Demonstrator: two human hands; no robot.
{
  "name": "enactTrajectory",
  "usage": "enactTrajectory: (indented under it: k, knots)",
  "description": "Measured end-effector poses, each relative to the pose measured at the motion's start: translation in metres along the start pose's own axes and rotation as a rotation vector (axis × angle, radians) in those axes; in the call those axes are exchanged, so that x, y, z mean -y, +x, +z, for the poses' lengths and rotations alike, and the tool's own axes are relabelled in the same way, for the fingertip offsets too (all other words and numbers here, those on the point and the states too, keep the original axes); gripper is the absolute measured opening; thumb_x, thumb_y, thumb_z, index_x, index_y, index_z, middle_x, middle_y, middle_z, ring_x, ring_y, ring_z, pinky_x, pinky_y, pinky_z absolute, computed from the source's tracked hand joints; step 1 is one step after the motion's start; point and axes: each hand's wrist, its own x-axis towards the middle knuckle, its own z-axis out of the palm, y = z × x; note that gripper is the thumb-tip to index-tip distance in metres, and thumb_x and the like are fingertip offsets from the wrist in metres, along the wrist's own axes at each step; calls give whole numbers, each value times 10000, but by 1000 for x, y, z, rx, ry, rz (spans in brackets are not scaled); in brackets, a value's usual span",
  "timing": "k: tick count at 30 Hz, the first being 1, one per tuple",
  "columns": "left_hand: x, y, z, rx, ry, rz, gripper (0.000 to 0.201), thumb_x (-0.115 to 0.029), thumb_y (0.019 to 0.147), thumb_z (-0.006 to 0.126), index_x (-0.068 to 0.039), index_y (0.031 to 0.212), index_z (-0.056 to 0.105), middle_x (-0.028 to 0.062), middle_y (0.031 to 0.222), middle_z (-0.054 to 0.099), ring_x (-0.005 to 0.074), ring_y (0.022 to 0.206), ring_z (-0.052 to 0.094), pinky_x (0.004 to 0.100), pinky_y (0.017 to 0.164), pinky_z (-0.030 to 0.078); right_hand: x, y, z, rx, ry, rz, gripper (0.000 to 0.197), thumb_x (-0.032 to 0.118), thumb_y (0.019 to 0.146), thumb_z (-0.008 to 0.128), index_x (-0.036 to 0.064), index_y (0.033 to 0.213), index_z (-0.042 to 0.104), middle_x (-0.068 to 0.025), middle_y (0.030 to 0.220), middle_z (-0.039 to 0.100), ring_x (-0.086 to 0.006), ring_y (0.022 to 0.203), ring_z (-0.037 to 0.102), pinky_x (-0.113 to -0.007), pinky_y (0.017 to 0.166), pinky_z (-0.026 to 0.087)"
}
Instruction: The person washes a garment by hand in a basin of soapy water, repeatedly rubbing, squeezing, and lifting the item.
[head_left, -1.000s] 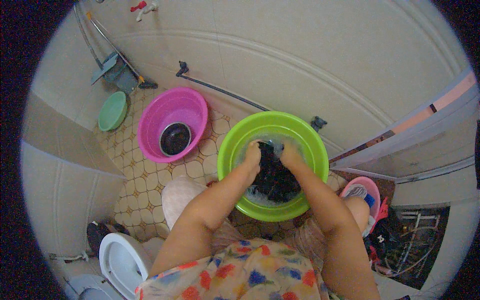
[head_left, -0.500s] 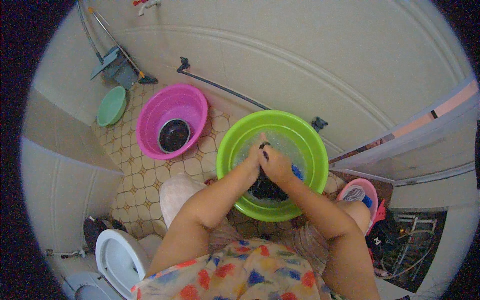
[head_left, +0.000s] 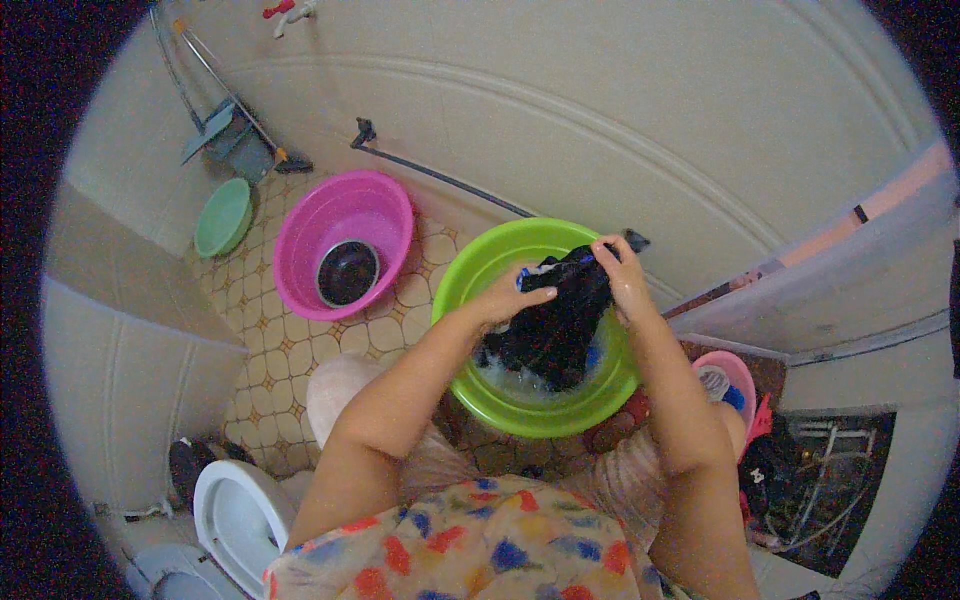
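Though limp, black cloth point(head_left: 562, 318) between hands point(head_left: 506, 299) point(head_left: 622, 277)

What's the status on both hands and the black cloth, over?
Left hand and right hand both gripping black cloth. Cloth held up over green basin, lower end by the suds. No obstruction visible.

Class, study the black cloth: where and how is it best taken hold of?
Probably best: pinch the black cloth by its upper edge, left hand from the left, right hand from the right; it hangs from there, its lower end inside the green basin.
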Motion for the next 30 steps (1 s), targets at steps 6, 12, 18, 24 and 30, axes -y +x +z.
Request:
enactTrajectory:
  k: [6, 12, 18, 24, 30]
  knots:
    - [10, 8, -5, -14, -455, -63, 380, -208, 771, 527, -71, 1112, 429, 68, 1001, 526, 169, 899, 503, 301, 796, 391, 2, -15, -4, -157, -742, -338, 299, 212, 688, 632, 67, 914, 499, -124, 969, 489, -239, 941, 463, -326, 841, 350]
    - [-6, -2, -6, 32, -787, -163, 329, -252, 793, 509, -77, 1063, 443, 69, 934, 545, 177, 824, 545, 316, 718, 447, -6, -50, 34, 244, -492, -294, 486, 177, 635, 660, 58, 1054, 444, -156, 1094, 434, -312, 1038, 414, -378, 898, 322]
    - [-13, -6, -10, 45, -797, -119, 324, -235, 784, 527, -74, 1054, 450, 65, 915, 551, 169, 816, 547, 306, 720, 446, -36, -53, 26, 214, -665, -147, 467, 105, 662, 595, 42, 1095, 433, -165, 1041, 487, -299, 981, 469, -359, 853, 362]
    - [-7, 6, -24, -172, -376, 104, 333, -195, 767, 555, -54, 1055, 462, 65, 915, 549, 154, 827, 525, 282, 745, 417, -25, -27, -13, 44, -751, -118, 390, 77, 688, 504, 30, 1072, 456, -174, 1014, 524, -317, 892, 523, -363, 774, 417]
    - [10, 18, -26, -350, -61, 146, 400, -225, 761, 568, -46, 1087, 423, 90, 972, 524, 185, 888, 491, 294, 791, 387, -1, -29, -6, 62, 24, 171, 391, 29, 627, 445, 45, 1017, 463, -82, 826, 511, -179, 726, 490, -269, 653, 408]
